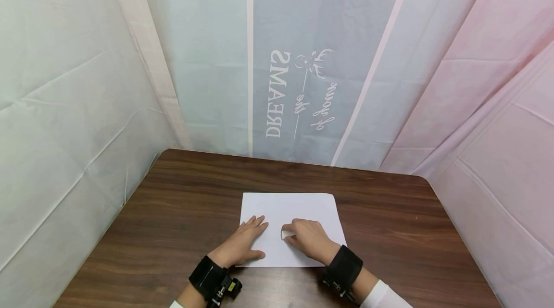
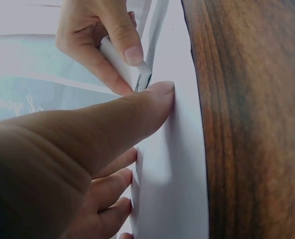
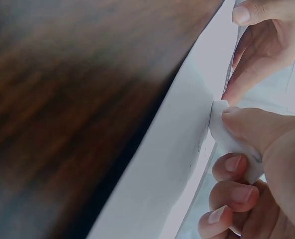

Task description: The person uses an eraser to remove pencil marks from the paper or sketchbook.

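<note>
Table point(image 1: 389, 221), cut off below | right hand point(image 1: 310, 238) holds white block point(image 3: 226, 137), partly hidden

The paper point(image 1: 303, 207) is white with tiny dark specks, and the small block point(image 3: 231, 134) that you hold is also white, with dark marks at its end. Your table point(image 1: 195, 188) is brown, with darker streaks of wood grain. Your left wristband point(image 1: 207, 277) and right wristband point(image 1: 345, 268) are black; a small patch point(image 1: 232, 287) beside the left one is yellow. Your right sleeve point(image 1: 383, 297) is white. The back cloth point(image 1: 329, 19) has grey-blue panels, pale stripes and white lettering point(image 1: 273, 118), while the right cloth point(image 1: 506, 154) is pale pink.
</note>
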A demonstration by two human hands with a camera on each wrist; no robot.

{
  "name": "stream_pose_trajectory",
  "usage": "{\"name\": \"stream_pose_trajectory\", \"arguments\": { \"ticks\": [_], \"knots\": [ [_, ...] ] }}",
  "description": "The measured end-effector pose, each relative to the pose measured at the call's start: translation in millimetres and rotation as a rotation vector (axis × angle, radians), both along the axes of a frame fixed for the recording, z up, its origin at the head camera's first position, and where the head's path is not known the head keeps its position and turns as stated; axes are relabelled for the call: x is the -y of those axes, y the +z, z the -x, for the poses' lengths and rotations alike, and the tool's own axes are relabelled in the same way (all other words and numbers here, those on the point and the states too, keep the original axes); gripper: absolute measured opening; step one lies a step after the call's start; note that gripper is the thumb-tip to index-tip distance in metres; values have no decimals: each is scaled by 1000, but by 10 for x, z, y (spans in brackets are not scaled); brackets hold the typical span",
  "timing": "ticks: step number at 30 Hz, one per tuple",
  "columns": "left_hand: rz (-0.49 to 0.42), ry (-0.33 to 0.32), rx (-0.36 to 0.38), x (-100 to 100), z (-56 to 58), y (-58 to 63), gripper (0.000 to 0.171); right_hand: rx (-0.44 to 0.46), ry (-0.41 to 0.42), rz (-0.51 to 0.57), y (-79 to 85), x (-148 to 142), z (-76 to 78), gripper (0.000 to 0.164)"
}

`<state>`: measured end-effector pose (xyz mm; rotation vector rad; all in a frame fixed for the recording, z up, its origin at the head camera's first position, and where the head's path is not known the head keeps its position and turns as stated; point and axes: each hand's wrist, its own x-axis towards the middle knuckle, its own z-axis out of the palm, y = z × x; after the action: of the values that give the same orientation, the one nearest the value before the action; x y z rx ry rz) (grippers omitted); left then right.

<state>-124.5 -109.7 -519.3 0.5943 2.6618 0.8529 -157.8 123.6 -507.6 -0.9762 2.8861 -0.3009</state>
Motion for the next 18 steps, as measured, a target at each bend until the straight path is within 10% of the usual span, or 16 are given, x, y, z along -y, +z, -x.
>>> {"name": "stream_pose_trajectory", "arguments": {
  "ticks": [18],
  "knots": [
    [2,-5,-2,0,1,-17,77,10,-4,14,5,-51,-9,26]
  ]
}}
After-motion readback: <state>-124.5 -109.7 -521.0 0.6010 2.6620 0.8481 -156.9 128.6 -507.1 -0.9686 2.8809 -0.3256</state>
